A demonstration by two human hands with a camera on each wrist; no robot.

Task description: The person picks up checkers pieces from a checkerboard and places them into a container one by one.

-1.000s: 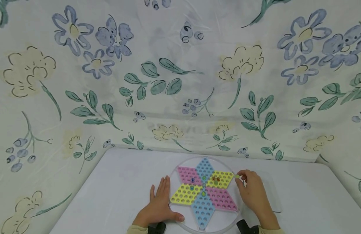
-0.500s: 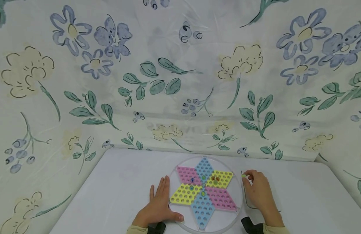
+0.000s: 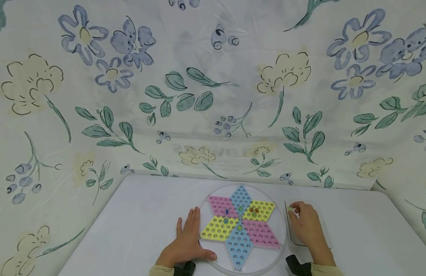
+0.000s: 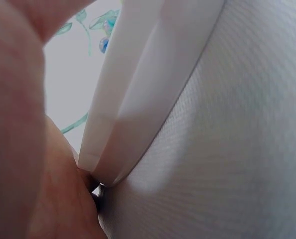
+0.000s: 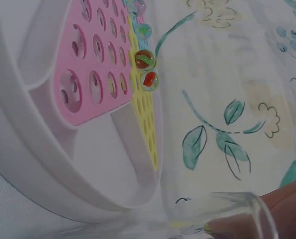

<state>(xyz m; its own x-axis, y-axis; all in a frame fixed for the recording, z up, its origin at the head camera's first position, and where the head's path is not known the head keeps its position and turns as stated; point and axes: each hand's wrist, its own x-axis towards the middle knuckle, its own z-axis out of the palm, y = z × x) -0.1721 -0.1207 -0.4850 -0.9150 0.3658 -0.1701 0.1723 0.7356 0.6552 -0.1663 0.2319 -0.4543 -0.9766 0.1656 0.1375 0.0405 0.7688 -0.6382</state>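
**A:** What is the round white plastic game tray (image 3: 203, 204) like?

**B:** Smooth, faintly glossy plastic, with a star-shaped insert of pink, yellow and blue matt plastic panels (image 3: 259, 234) pierced with holes. Small glossy glass marbles (image 5: 145, 59) sit in some of the holes.

**A:** And around it?

**B:** A white table (image 3: 137, 214) with a fine woven, matt texture. To the right is a clear, shiny plastic container (image 3: 291, 233). Behind hangs a floral printed sheet (image 3: 213, 84), slightly glossy and wrinkled.

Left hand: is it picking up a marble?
No, the left hand lies flat on the table beside the star board, fingers straight, holding nothing.
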